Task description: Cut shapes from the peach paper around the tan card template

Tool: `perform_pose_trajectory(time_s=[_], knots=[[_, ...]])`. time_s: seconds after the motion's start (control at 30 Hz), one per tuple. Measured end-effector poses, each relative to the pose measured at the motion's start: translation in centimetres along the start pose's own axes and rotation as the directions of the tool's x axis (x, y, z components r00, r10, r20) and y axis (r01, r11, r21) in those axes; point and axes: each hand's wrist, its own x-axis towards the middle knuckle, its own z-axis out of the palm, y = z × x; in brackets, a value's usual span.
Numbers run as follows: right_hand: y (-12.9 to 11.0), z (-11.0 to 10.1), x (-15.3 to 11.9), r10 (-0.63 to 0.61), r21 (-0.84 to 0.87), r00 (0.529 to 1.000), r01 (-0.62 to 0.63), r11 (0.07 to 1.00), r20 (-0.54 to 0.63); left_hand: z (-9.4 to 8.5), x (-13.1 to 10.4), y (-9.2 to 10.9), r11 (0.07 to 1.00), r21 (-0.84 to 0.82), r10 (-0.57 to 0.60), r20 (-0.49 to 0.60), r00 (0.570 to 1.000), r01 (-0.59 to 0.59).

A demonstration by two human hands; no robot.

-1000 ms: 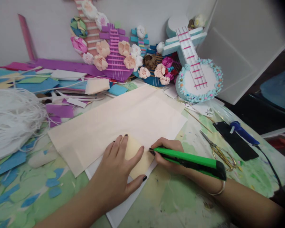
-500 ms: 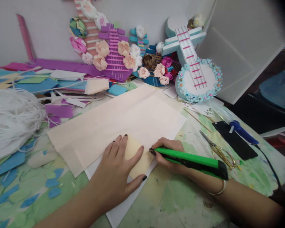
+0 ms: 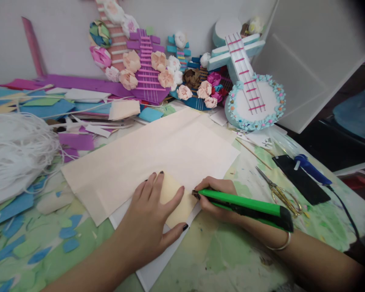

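Head view: left hand [image 3: 146, 227] flat, grip released, should press the yellow card [image 3: 176, 200] firmly while right hand [image 3: 215, 198], grip clenched round the green knife [image 3: 246, 207], cuts along its edge.

the right hand [image 3: 217, 198] has slid the green utility knife [image 3: 246, 207] a touch toward the person along the right edge of the small yellowish card [image 3: 178, 202] — its blade end sits slightly lower and further right than a second ago. the knife's black tail has dropped a little too. the whole view has shifted very slightly — the left hand [image 3: 147, 227] and the cream paper [image 3: 158, 158] show no shift of their own.
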Motion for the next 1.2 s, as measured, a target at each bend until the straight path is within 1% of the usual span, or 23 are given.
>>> perform_pose_trajectory(time_s=[0.3, 0.53, 0.83, 0.97, 1.2], knots=[[-0.27, -0.01, 0.03, 0.024, -0.008, 0.999, -0.025, 1.0, -0.032, -0.04, -0.13, 0.1, 1.0, 0.015, 0.007, 0.004, 1.0, -0.007], [-0.03, -0.04, -0.04, -0.003, 0.002, 1.0, 0.003, 1.0, -0.018, -0.04, -0.02, 0.05, 1.0, 0.006, 0.007, 0.001, 1.0, -0.007], [0.31, -0.21, -0.38, 0.011, 0.015, 1.0, -0.012, 1.0, 0.014, -0.01, -0.02, 0.04, 1.0, 0.008, 0.006, 0.0, 1.0, -0.006], [0.33, -0.36, -0.42, 0.048, 0.02, 0.998, -0.049, 0.999, 0.044, 0.02, -0.06, 0.03, 1.0, 0.006, -0.001, 0.008, 1.0, 0.001], [0.29, -0.32, -0.48, 0.055, 0.039, 0.997, -0.056, 0.998, 0.045, 0.06, 0.0, 0.04, 1.0, 0.011, 0.002, -0.001, 1.0, -0.002]])
